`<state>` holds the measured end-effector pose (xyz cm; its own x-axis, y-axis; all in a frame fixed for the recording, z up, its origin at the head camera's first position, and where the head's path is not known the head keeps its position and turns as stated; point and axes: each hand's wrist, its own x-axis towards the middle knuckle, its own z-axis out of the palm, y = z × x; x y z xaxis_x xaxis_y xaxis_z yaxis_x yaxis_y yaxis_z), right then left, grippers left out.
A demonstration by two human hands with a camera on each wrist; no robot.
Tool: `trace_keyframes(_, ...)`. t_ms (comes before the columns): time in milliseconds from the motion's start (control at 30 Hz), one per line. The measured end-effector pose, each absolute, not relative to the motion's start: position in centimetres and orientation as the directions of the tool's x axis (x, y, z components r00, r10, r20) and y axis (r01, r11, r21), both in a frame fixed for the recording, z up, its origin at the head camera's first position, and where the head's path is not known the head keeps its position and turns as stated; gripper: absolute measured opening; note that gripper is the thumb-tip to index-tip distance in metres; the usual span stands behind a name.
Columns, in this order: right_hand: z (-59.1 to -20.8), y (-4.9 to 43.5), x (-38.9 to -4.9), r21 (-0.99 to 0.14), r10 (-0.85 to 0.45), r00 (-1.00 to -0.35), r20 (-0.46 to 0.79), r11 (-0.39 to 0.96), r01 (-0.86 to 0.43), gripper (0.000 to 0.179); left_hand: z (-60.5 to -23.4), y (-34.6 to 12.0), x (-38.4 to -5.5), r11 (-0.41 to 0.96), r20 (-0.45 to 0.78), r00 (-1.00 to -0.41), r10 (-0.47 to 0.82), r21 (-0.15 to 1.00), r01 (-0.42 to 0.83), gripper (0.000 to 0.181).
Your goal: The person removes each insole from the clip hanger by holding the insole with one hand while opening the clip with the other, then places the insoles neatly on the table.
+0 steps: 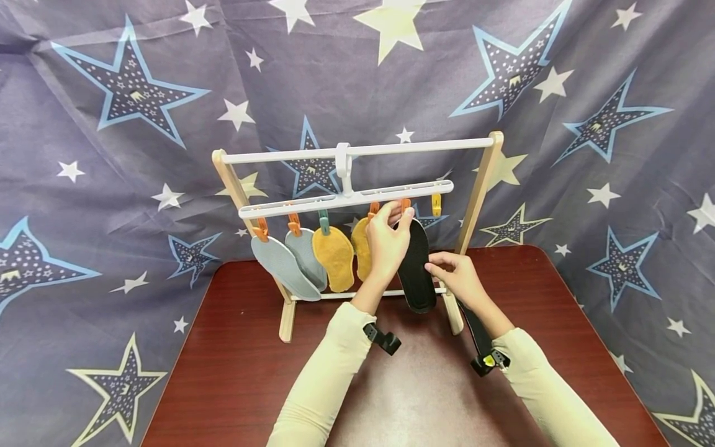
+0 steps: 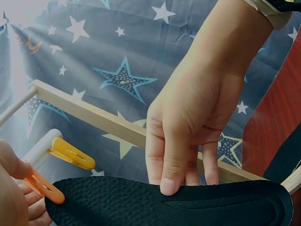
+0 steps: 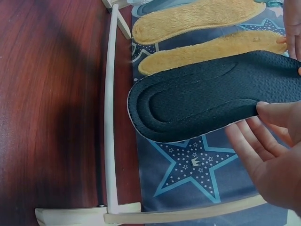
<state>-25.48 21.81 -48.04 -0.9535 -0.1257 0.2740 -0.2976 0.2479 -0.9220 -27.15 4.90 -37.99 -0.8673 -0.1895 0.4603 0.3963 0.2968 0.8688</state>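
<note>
A black insole point(image 1: 416, 267) hangs under the right half of the white hanger point(image 1: 349, 197), its upper end at an orange clip point(image 2: 44, 186). My left hand point(image 1: 388, 242) pinches that clip between thumb and fingers. Lower down, my right hand point(image 1: 460, 279) holds the insole's right edge, thumb on the near face and fingers behind, as the right wrist view shows. Left of it two yellow fuzzy insoles point(image 3: 197, 21) hang from clips, one partly hidden by my left hand. Two grey insoles point(image 1: 285, 268) hang further left.
The hanger hooks over the top bar of a wooden rack point(image 1: 480, 192) on a red-brown table point(image 1: 234, 372). A yellow clip point(image 1: 436, 205) hangs at the hanger's right end. Another black insole point(image 1: 476, 329) lies by the rack's right foot, partly under my right wrist. Star-patterned cloth point(image 1: 391, 81) stands behind.
</note>
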Motion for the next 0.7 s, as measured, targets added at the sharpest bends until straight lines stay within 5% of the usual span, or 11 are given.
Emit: trace_keyframes(700, -44.9, 20.8, -23.6, -0.912, -0.127, -0.961, 0.245, 0.307, -0.273, 0.019, -38.1, 5.1, -27.3, 0.334, 0.482, -0.844, -0.234, 0.855, 0.395, 0.023)
